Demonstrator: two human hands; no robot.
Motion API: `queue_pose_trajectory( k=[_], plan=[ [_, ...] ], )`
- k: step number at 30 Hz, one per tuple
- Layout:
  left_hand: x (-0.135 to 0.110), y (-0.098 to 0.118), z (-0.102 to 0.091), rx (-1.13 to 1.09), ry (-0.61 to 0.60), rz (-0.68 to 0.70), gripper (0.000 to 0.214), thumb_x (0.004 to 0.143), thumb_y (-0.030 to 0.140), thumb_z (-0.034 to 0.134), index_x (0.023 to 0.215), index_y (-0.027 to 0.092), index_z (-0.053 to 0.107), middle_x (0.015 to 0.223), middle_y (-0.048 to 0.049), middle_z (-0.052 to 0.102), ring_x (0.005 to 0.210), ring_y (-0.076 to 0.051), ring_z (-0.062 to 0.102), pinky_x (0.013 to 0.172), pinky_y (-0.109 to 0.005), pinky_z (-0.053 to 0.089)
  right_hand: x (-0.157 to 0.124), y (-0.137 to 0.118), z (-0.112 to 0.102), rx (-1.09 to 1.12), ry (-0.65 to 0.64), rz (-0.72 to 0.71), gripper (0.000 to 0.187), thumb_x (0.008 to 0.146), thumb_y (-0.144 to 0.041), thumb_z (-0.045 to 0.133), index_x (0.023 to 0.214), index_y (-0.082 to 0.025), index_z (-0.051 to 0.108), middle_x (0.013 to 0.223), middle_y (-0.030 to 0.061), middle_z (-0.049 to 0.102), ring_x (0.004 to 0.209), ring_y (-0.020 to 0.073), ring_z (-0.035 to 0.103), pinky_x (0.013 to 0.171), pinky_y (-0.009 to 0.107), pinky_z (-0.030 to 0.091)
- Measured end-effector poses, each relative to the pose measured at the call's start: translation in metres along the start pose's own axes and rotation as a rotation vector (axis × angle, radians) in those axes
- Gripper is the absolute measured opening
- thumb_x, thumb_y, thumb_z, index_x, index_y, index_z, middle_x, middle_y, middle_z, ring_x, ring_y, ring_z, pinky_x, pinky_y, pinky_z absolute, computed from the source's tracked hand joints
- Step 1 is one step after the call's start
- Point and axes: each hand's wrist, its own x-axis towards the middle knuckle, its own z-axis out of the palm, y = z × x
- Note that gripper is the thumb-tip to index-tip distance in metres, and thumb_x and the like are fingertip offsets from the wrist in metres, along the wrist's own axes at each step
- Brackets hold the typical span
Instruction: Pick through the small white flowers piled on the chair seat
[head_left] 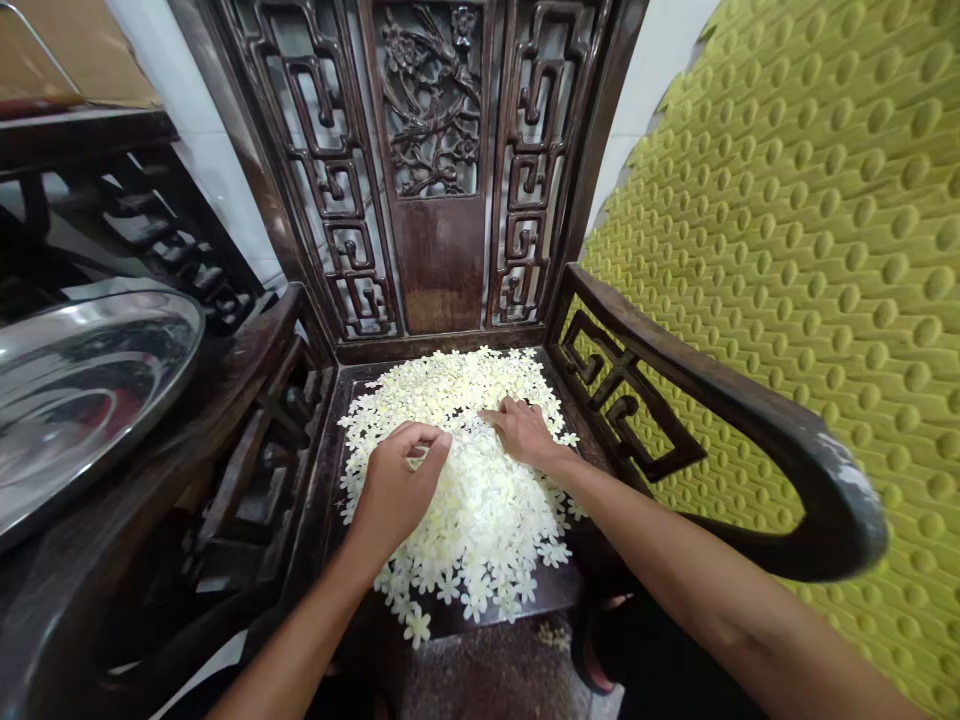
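Small white and pale-yellow flowers (pixel 480 500) are heaped and spread over the seat of a dark carved wooden chair (pixel 442 270). Over the left side of the heap is my left hand (pixel 401 480), thumb and forefinger brought together in a pinch; whatever lies between the tips is too small to make out. My right hand (pixel 521 430) rests low among the flowers at the right, its fingers bent and the tips pointing left at a small dark gap in the layer. What those fingertips hold, if anything, is hidden.
Armrests flank the seat, the right armrest (pixel 750 400) curving toward me. A shiny metal tray (pixel 180 370) lies at the left on dark furniture. A yellow-green textured mat or sheet (pixel 825 200) stands along the right. Stray bits lie on the wood (pixel 495 670) below the seat.
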Motion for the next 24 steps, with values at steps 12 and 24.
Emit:
queue_pose_trajectory(
  k=[12,24],
  plan=[
    [-0.003,-0.001,0.000,0.065,-0.014,0.013,0.020,0.088,0.032,0.058,0.076,0.019,0.067,0.081,-0.0037,0.069,0.080,-0.020,0.065,0.074,-0.031,0.049,0.002,0.007,-0.020,0.183,0.120,0.090,0.018,0.084,-0.013,0.058,0.098,-0.018,0.068,0.098,0.0067,0.060,0.097,0.0222,0.054,0.086,0.034,0.032],
    [-0.001,-0.015,0.013,-0.007,-0.028,-0.087,0.047,0.086,0.028,0.059,0.131,0.016,0.059,0.115,-0.0123,0.068,0.083,-0.020,0.067,0.066,-0.030,0.052,-0.020,-0.030,-0.069,0.827,-0.144,-0.090,0.026,0.077,-0.040,0.072,0.082,-0.016,0.063,0.067,-0.0032,0.055,0.060,0.0107,0.049,0.056,0.022,0.039]
  ],
)
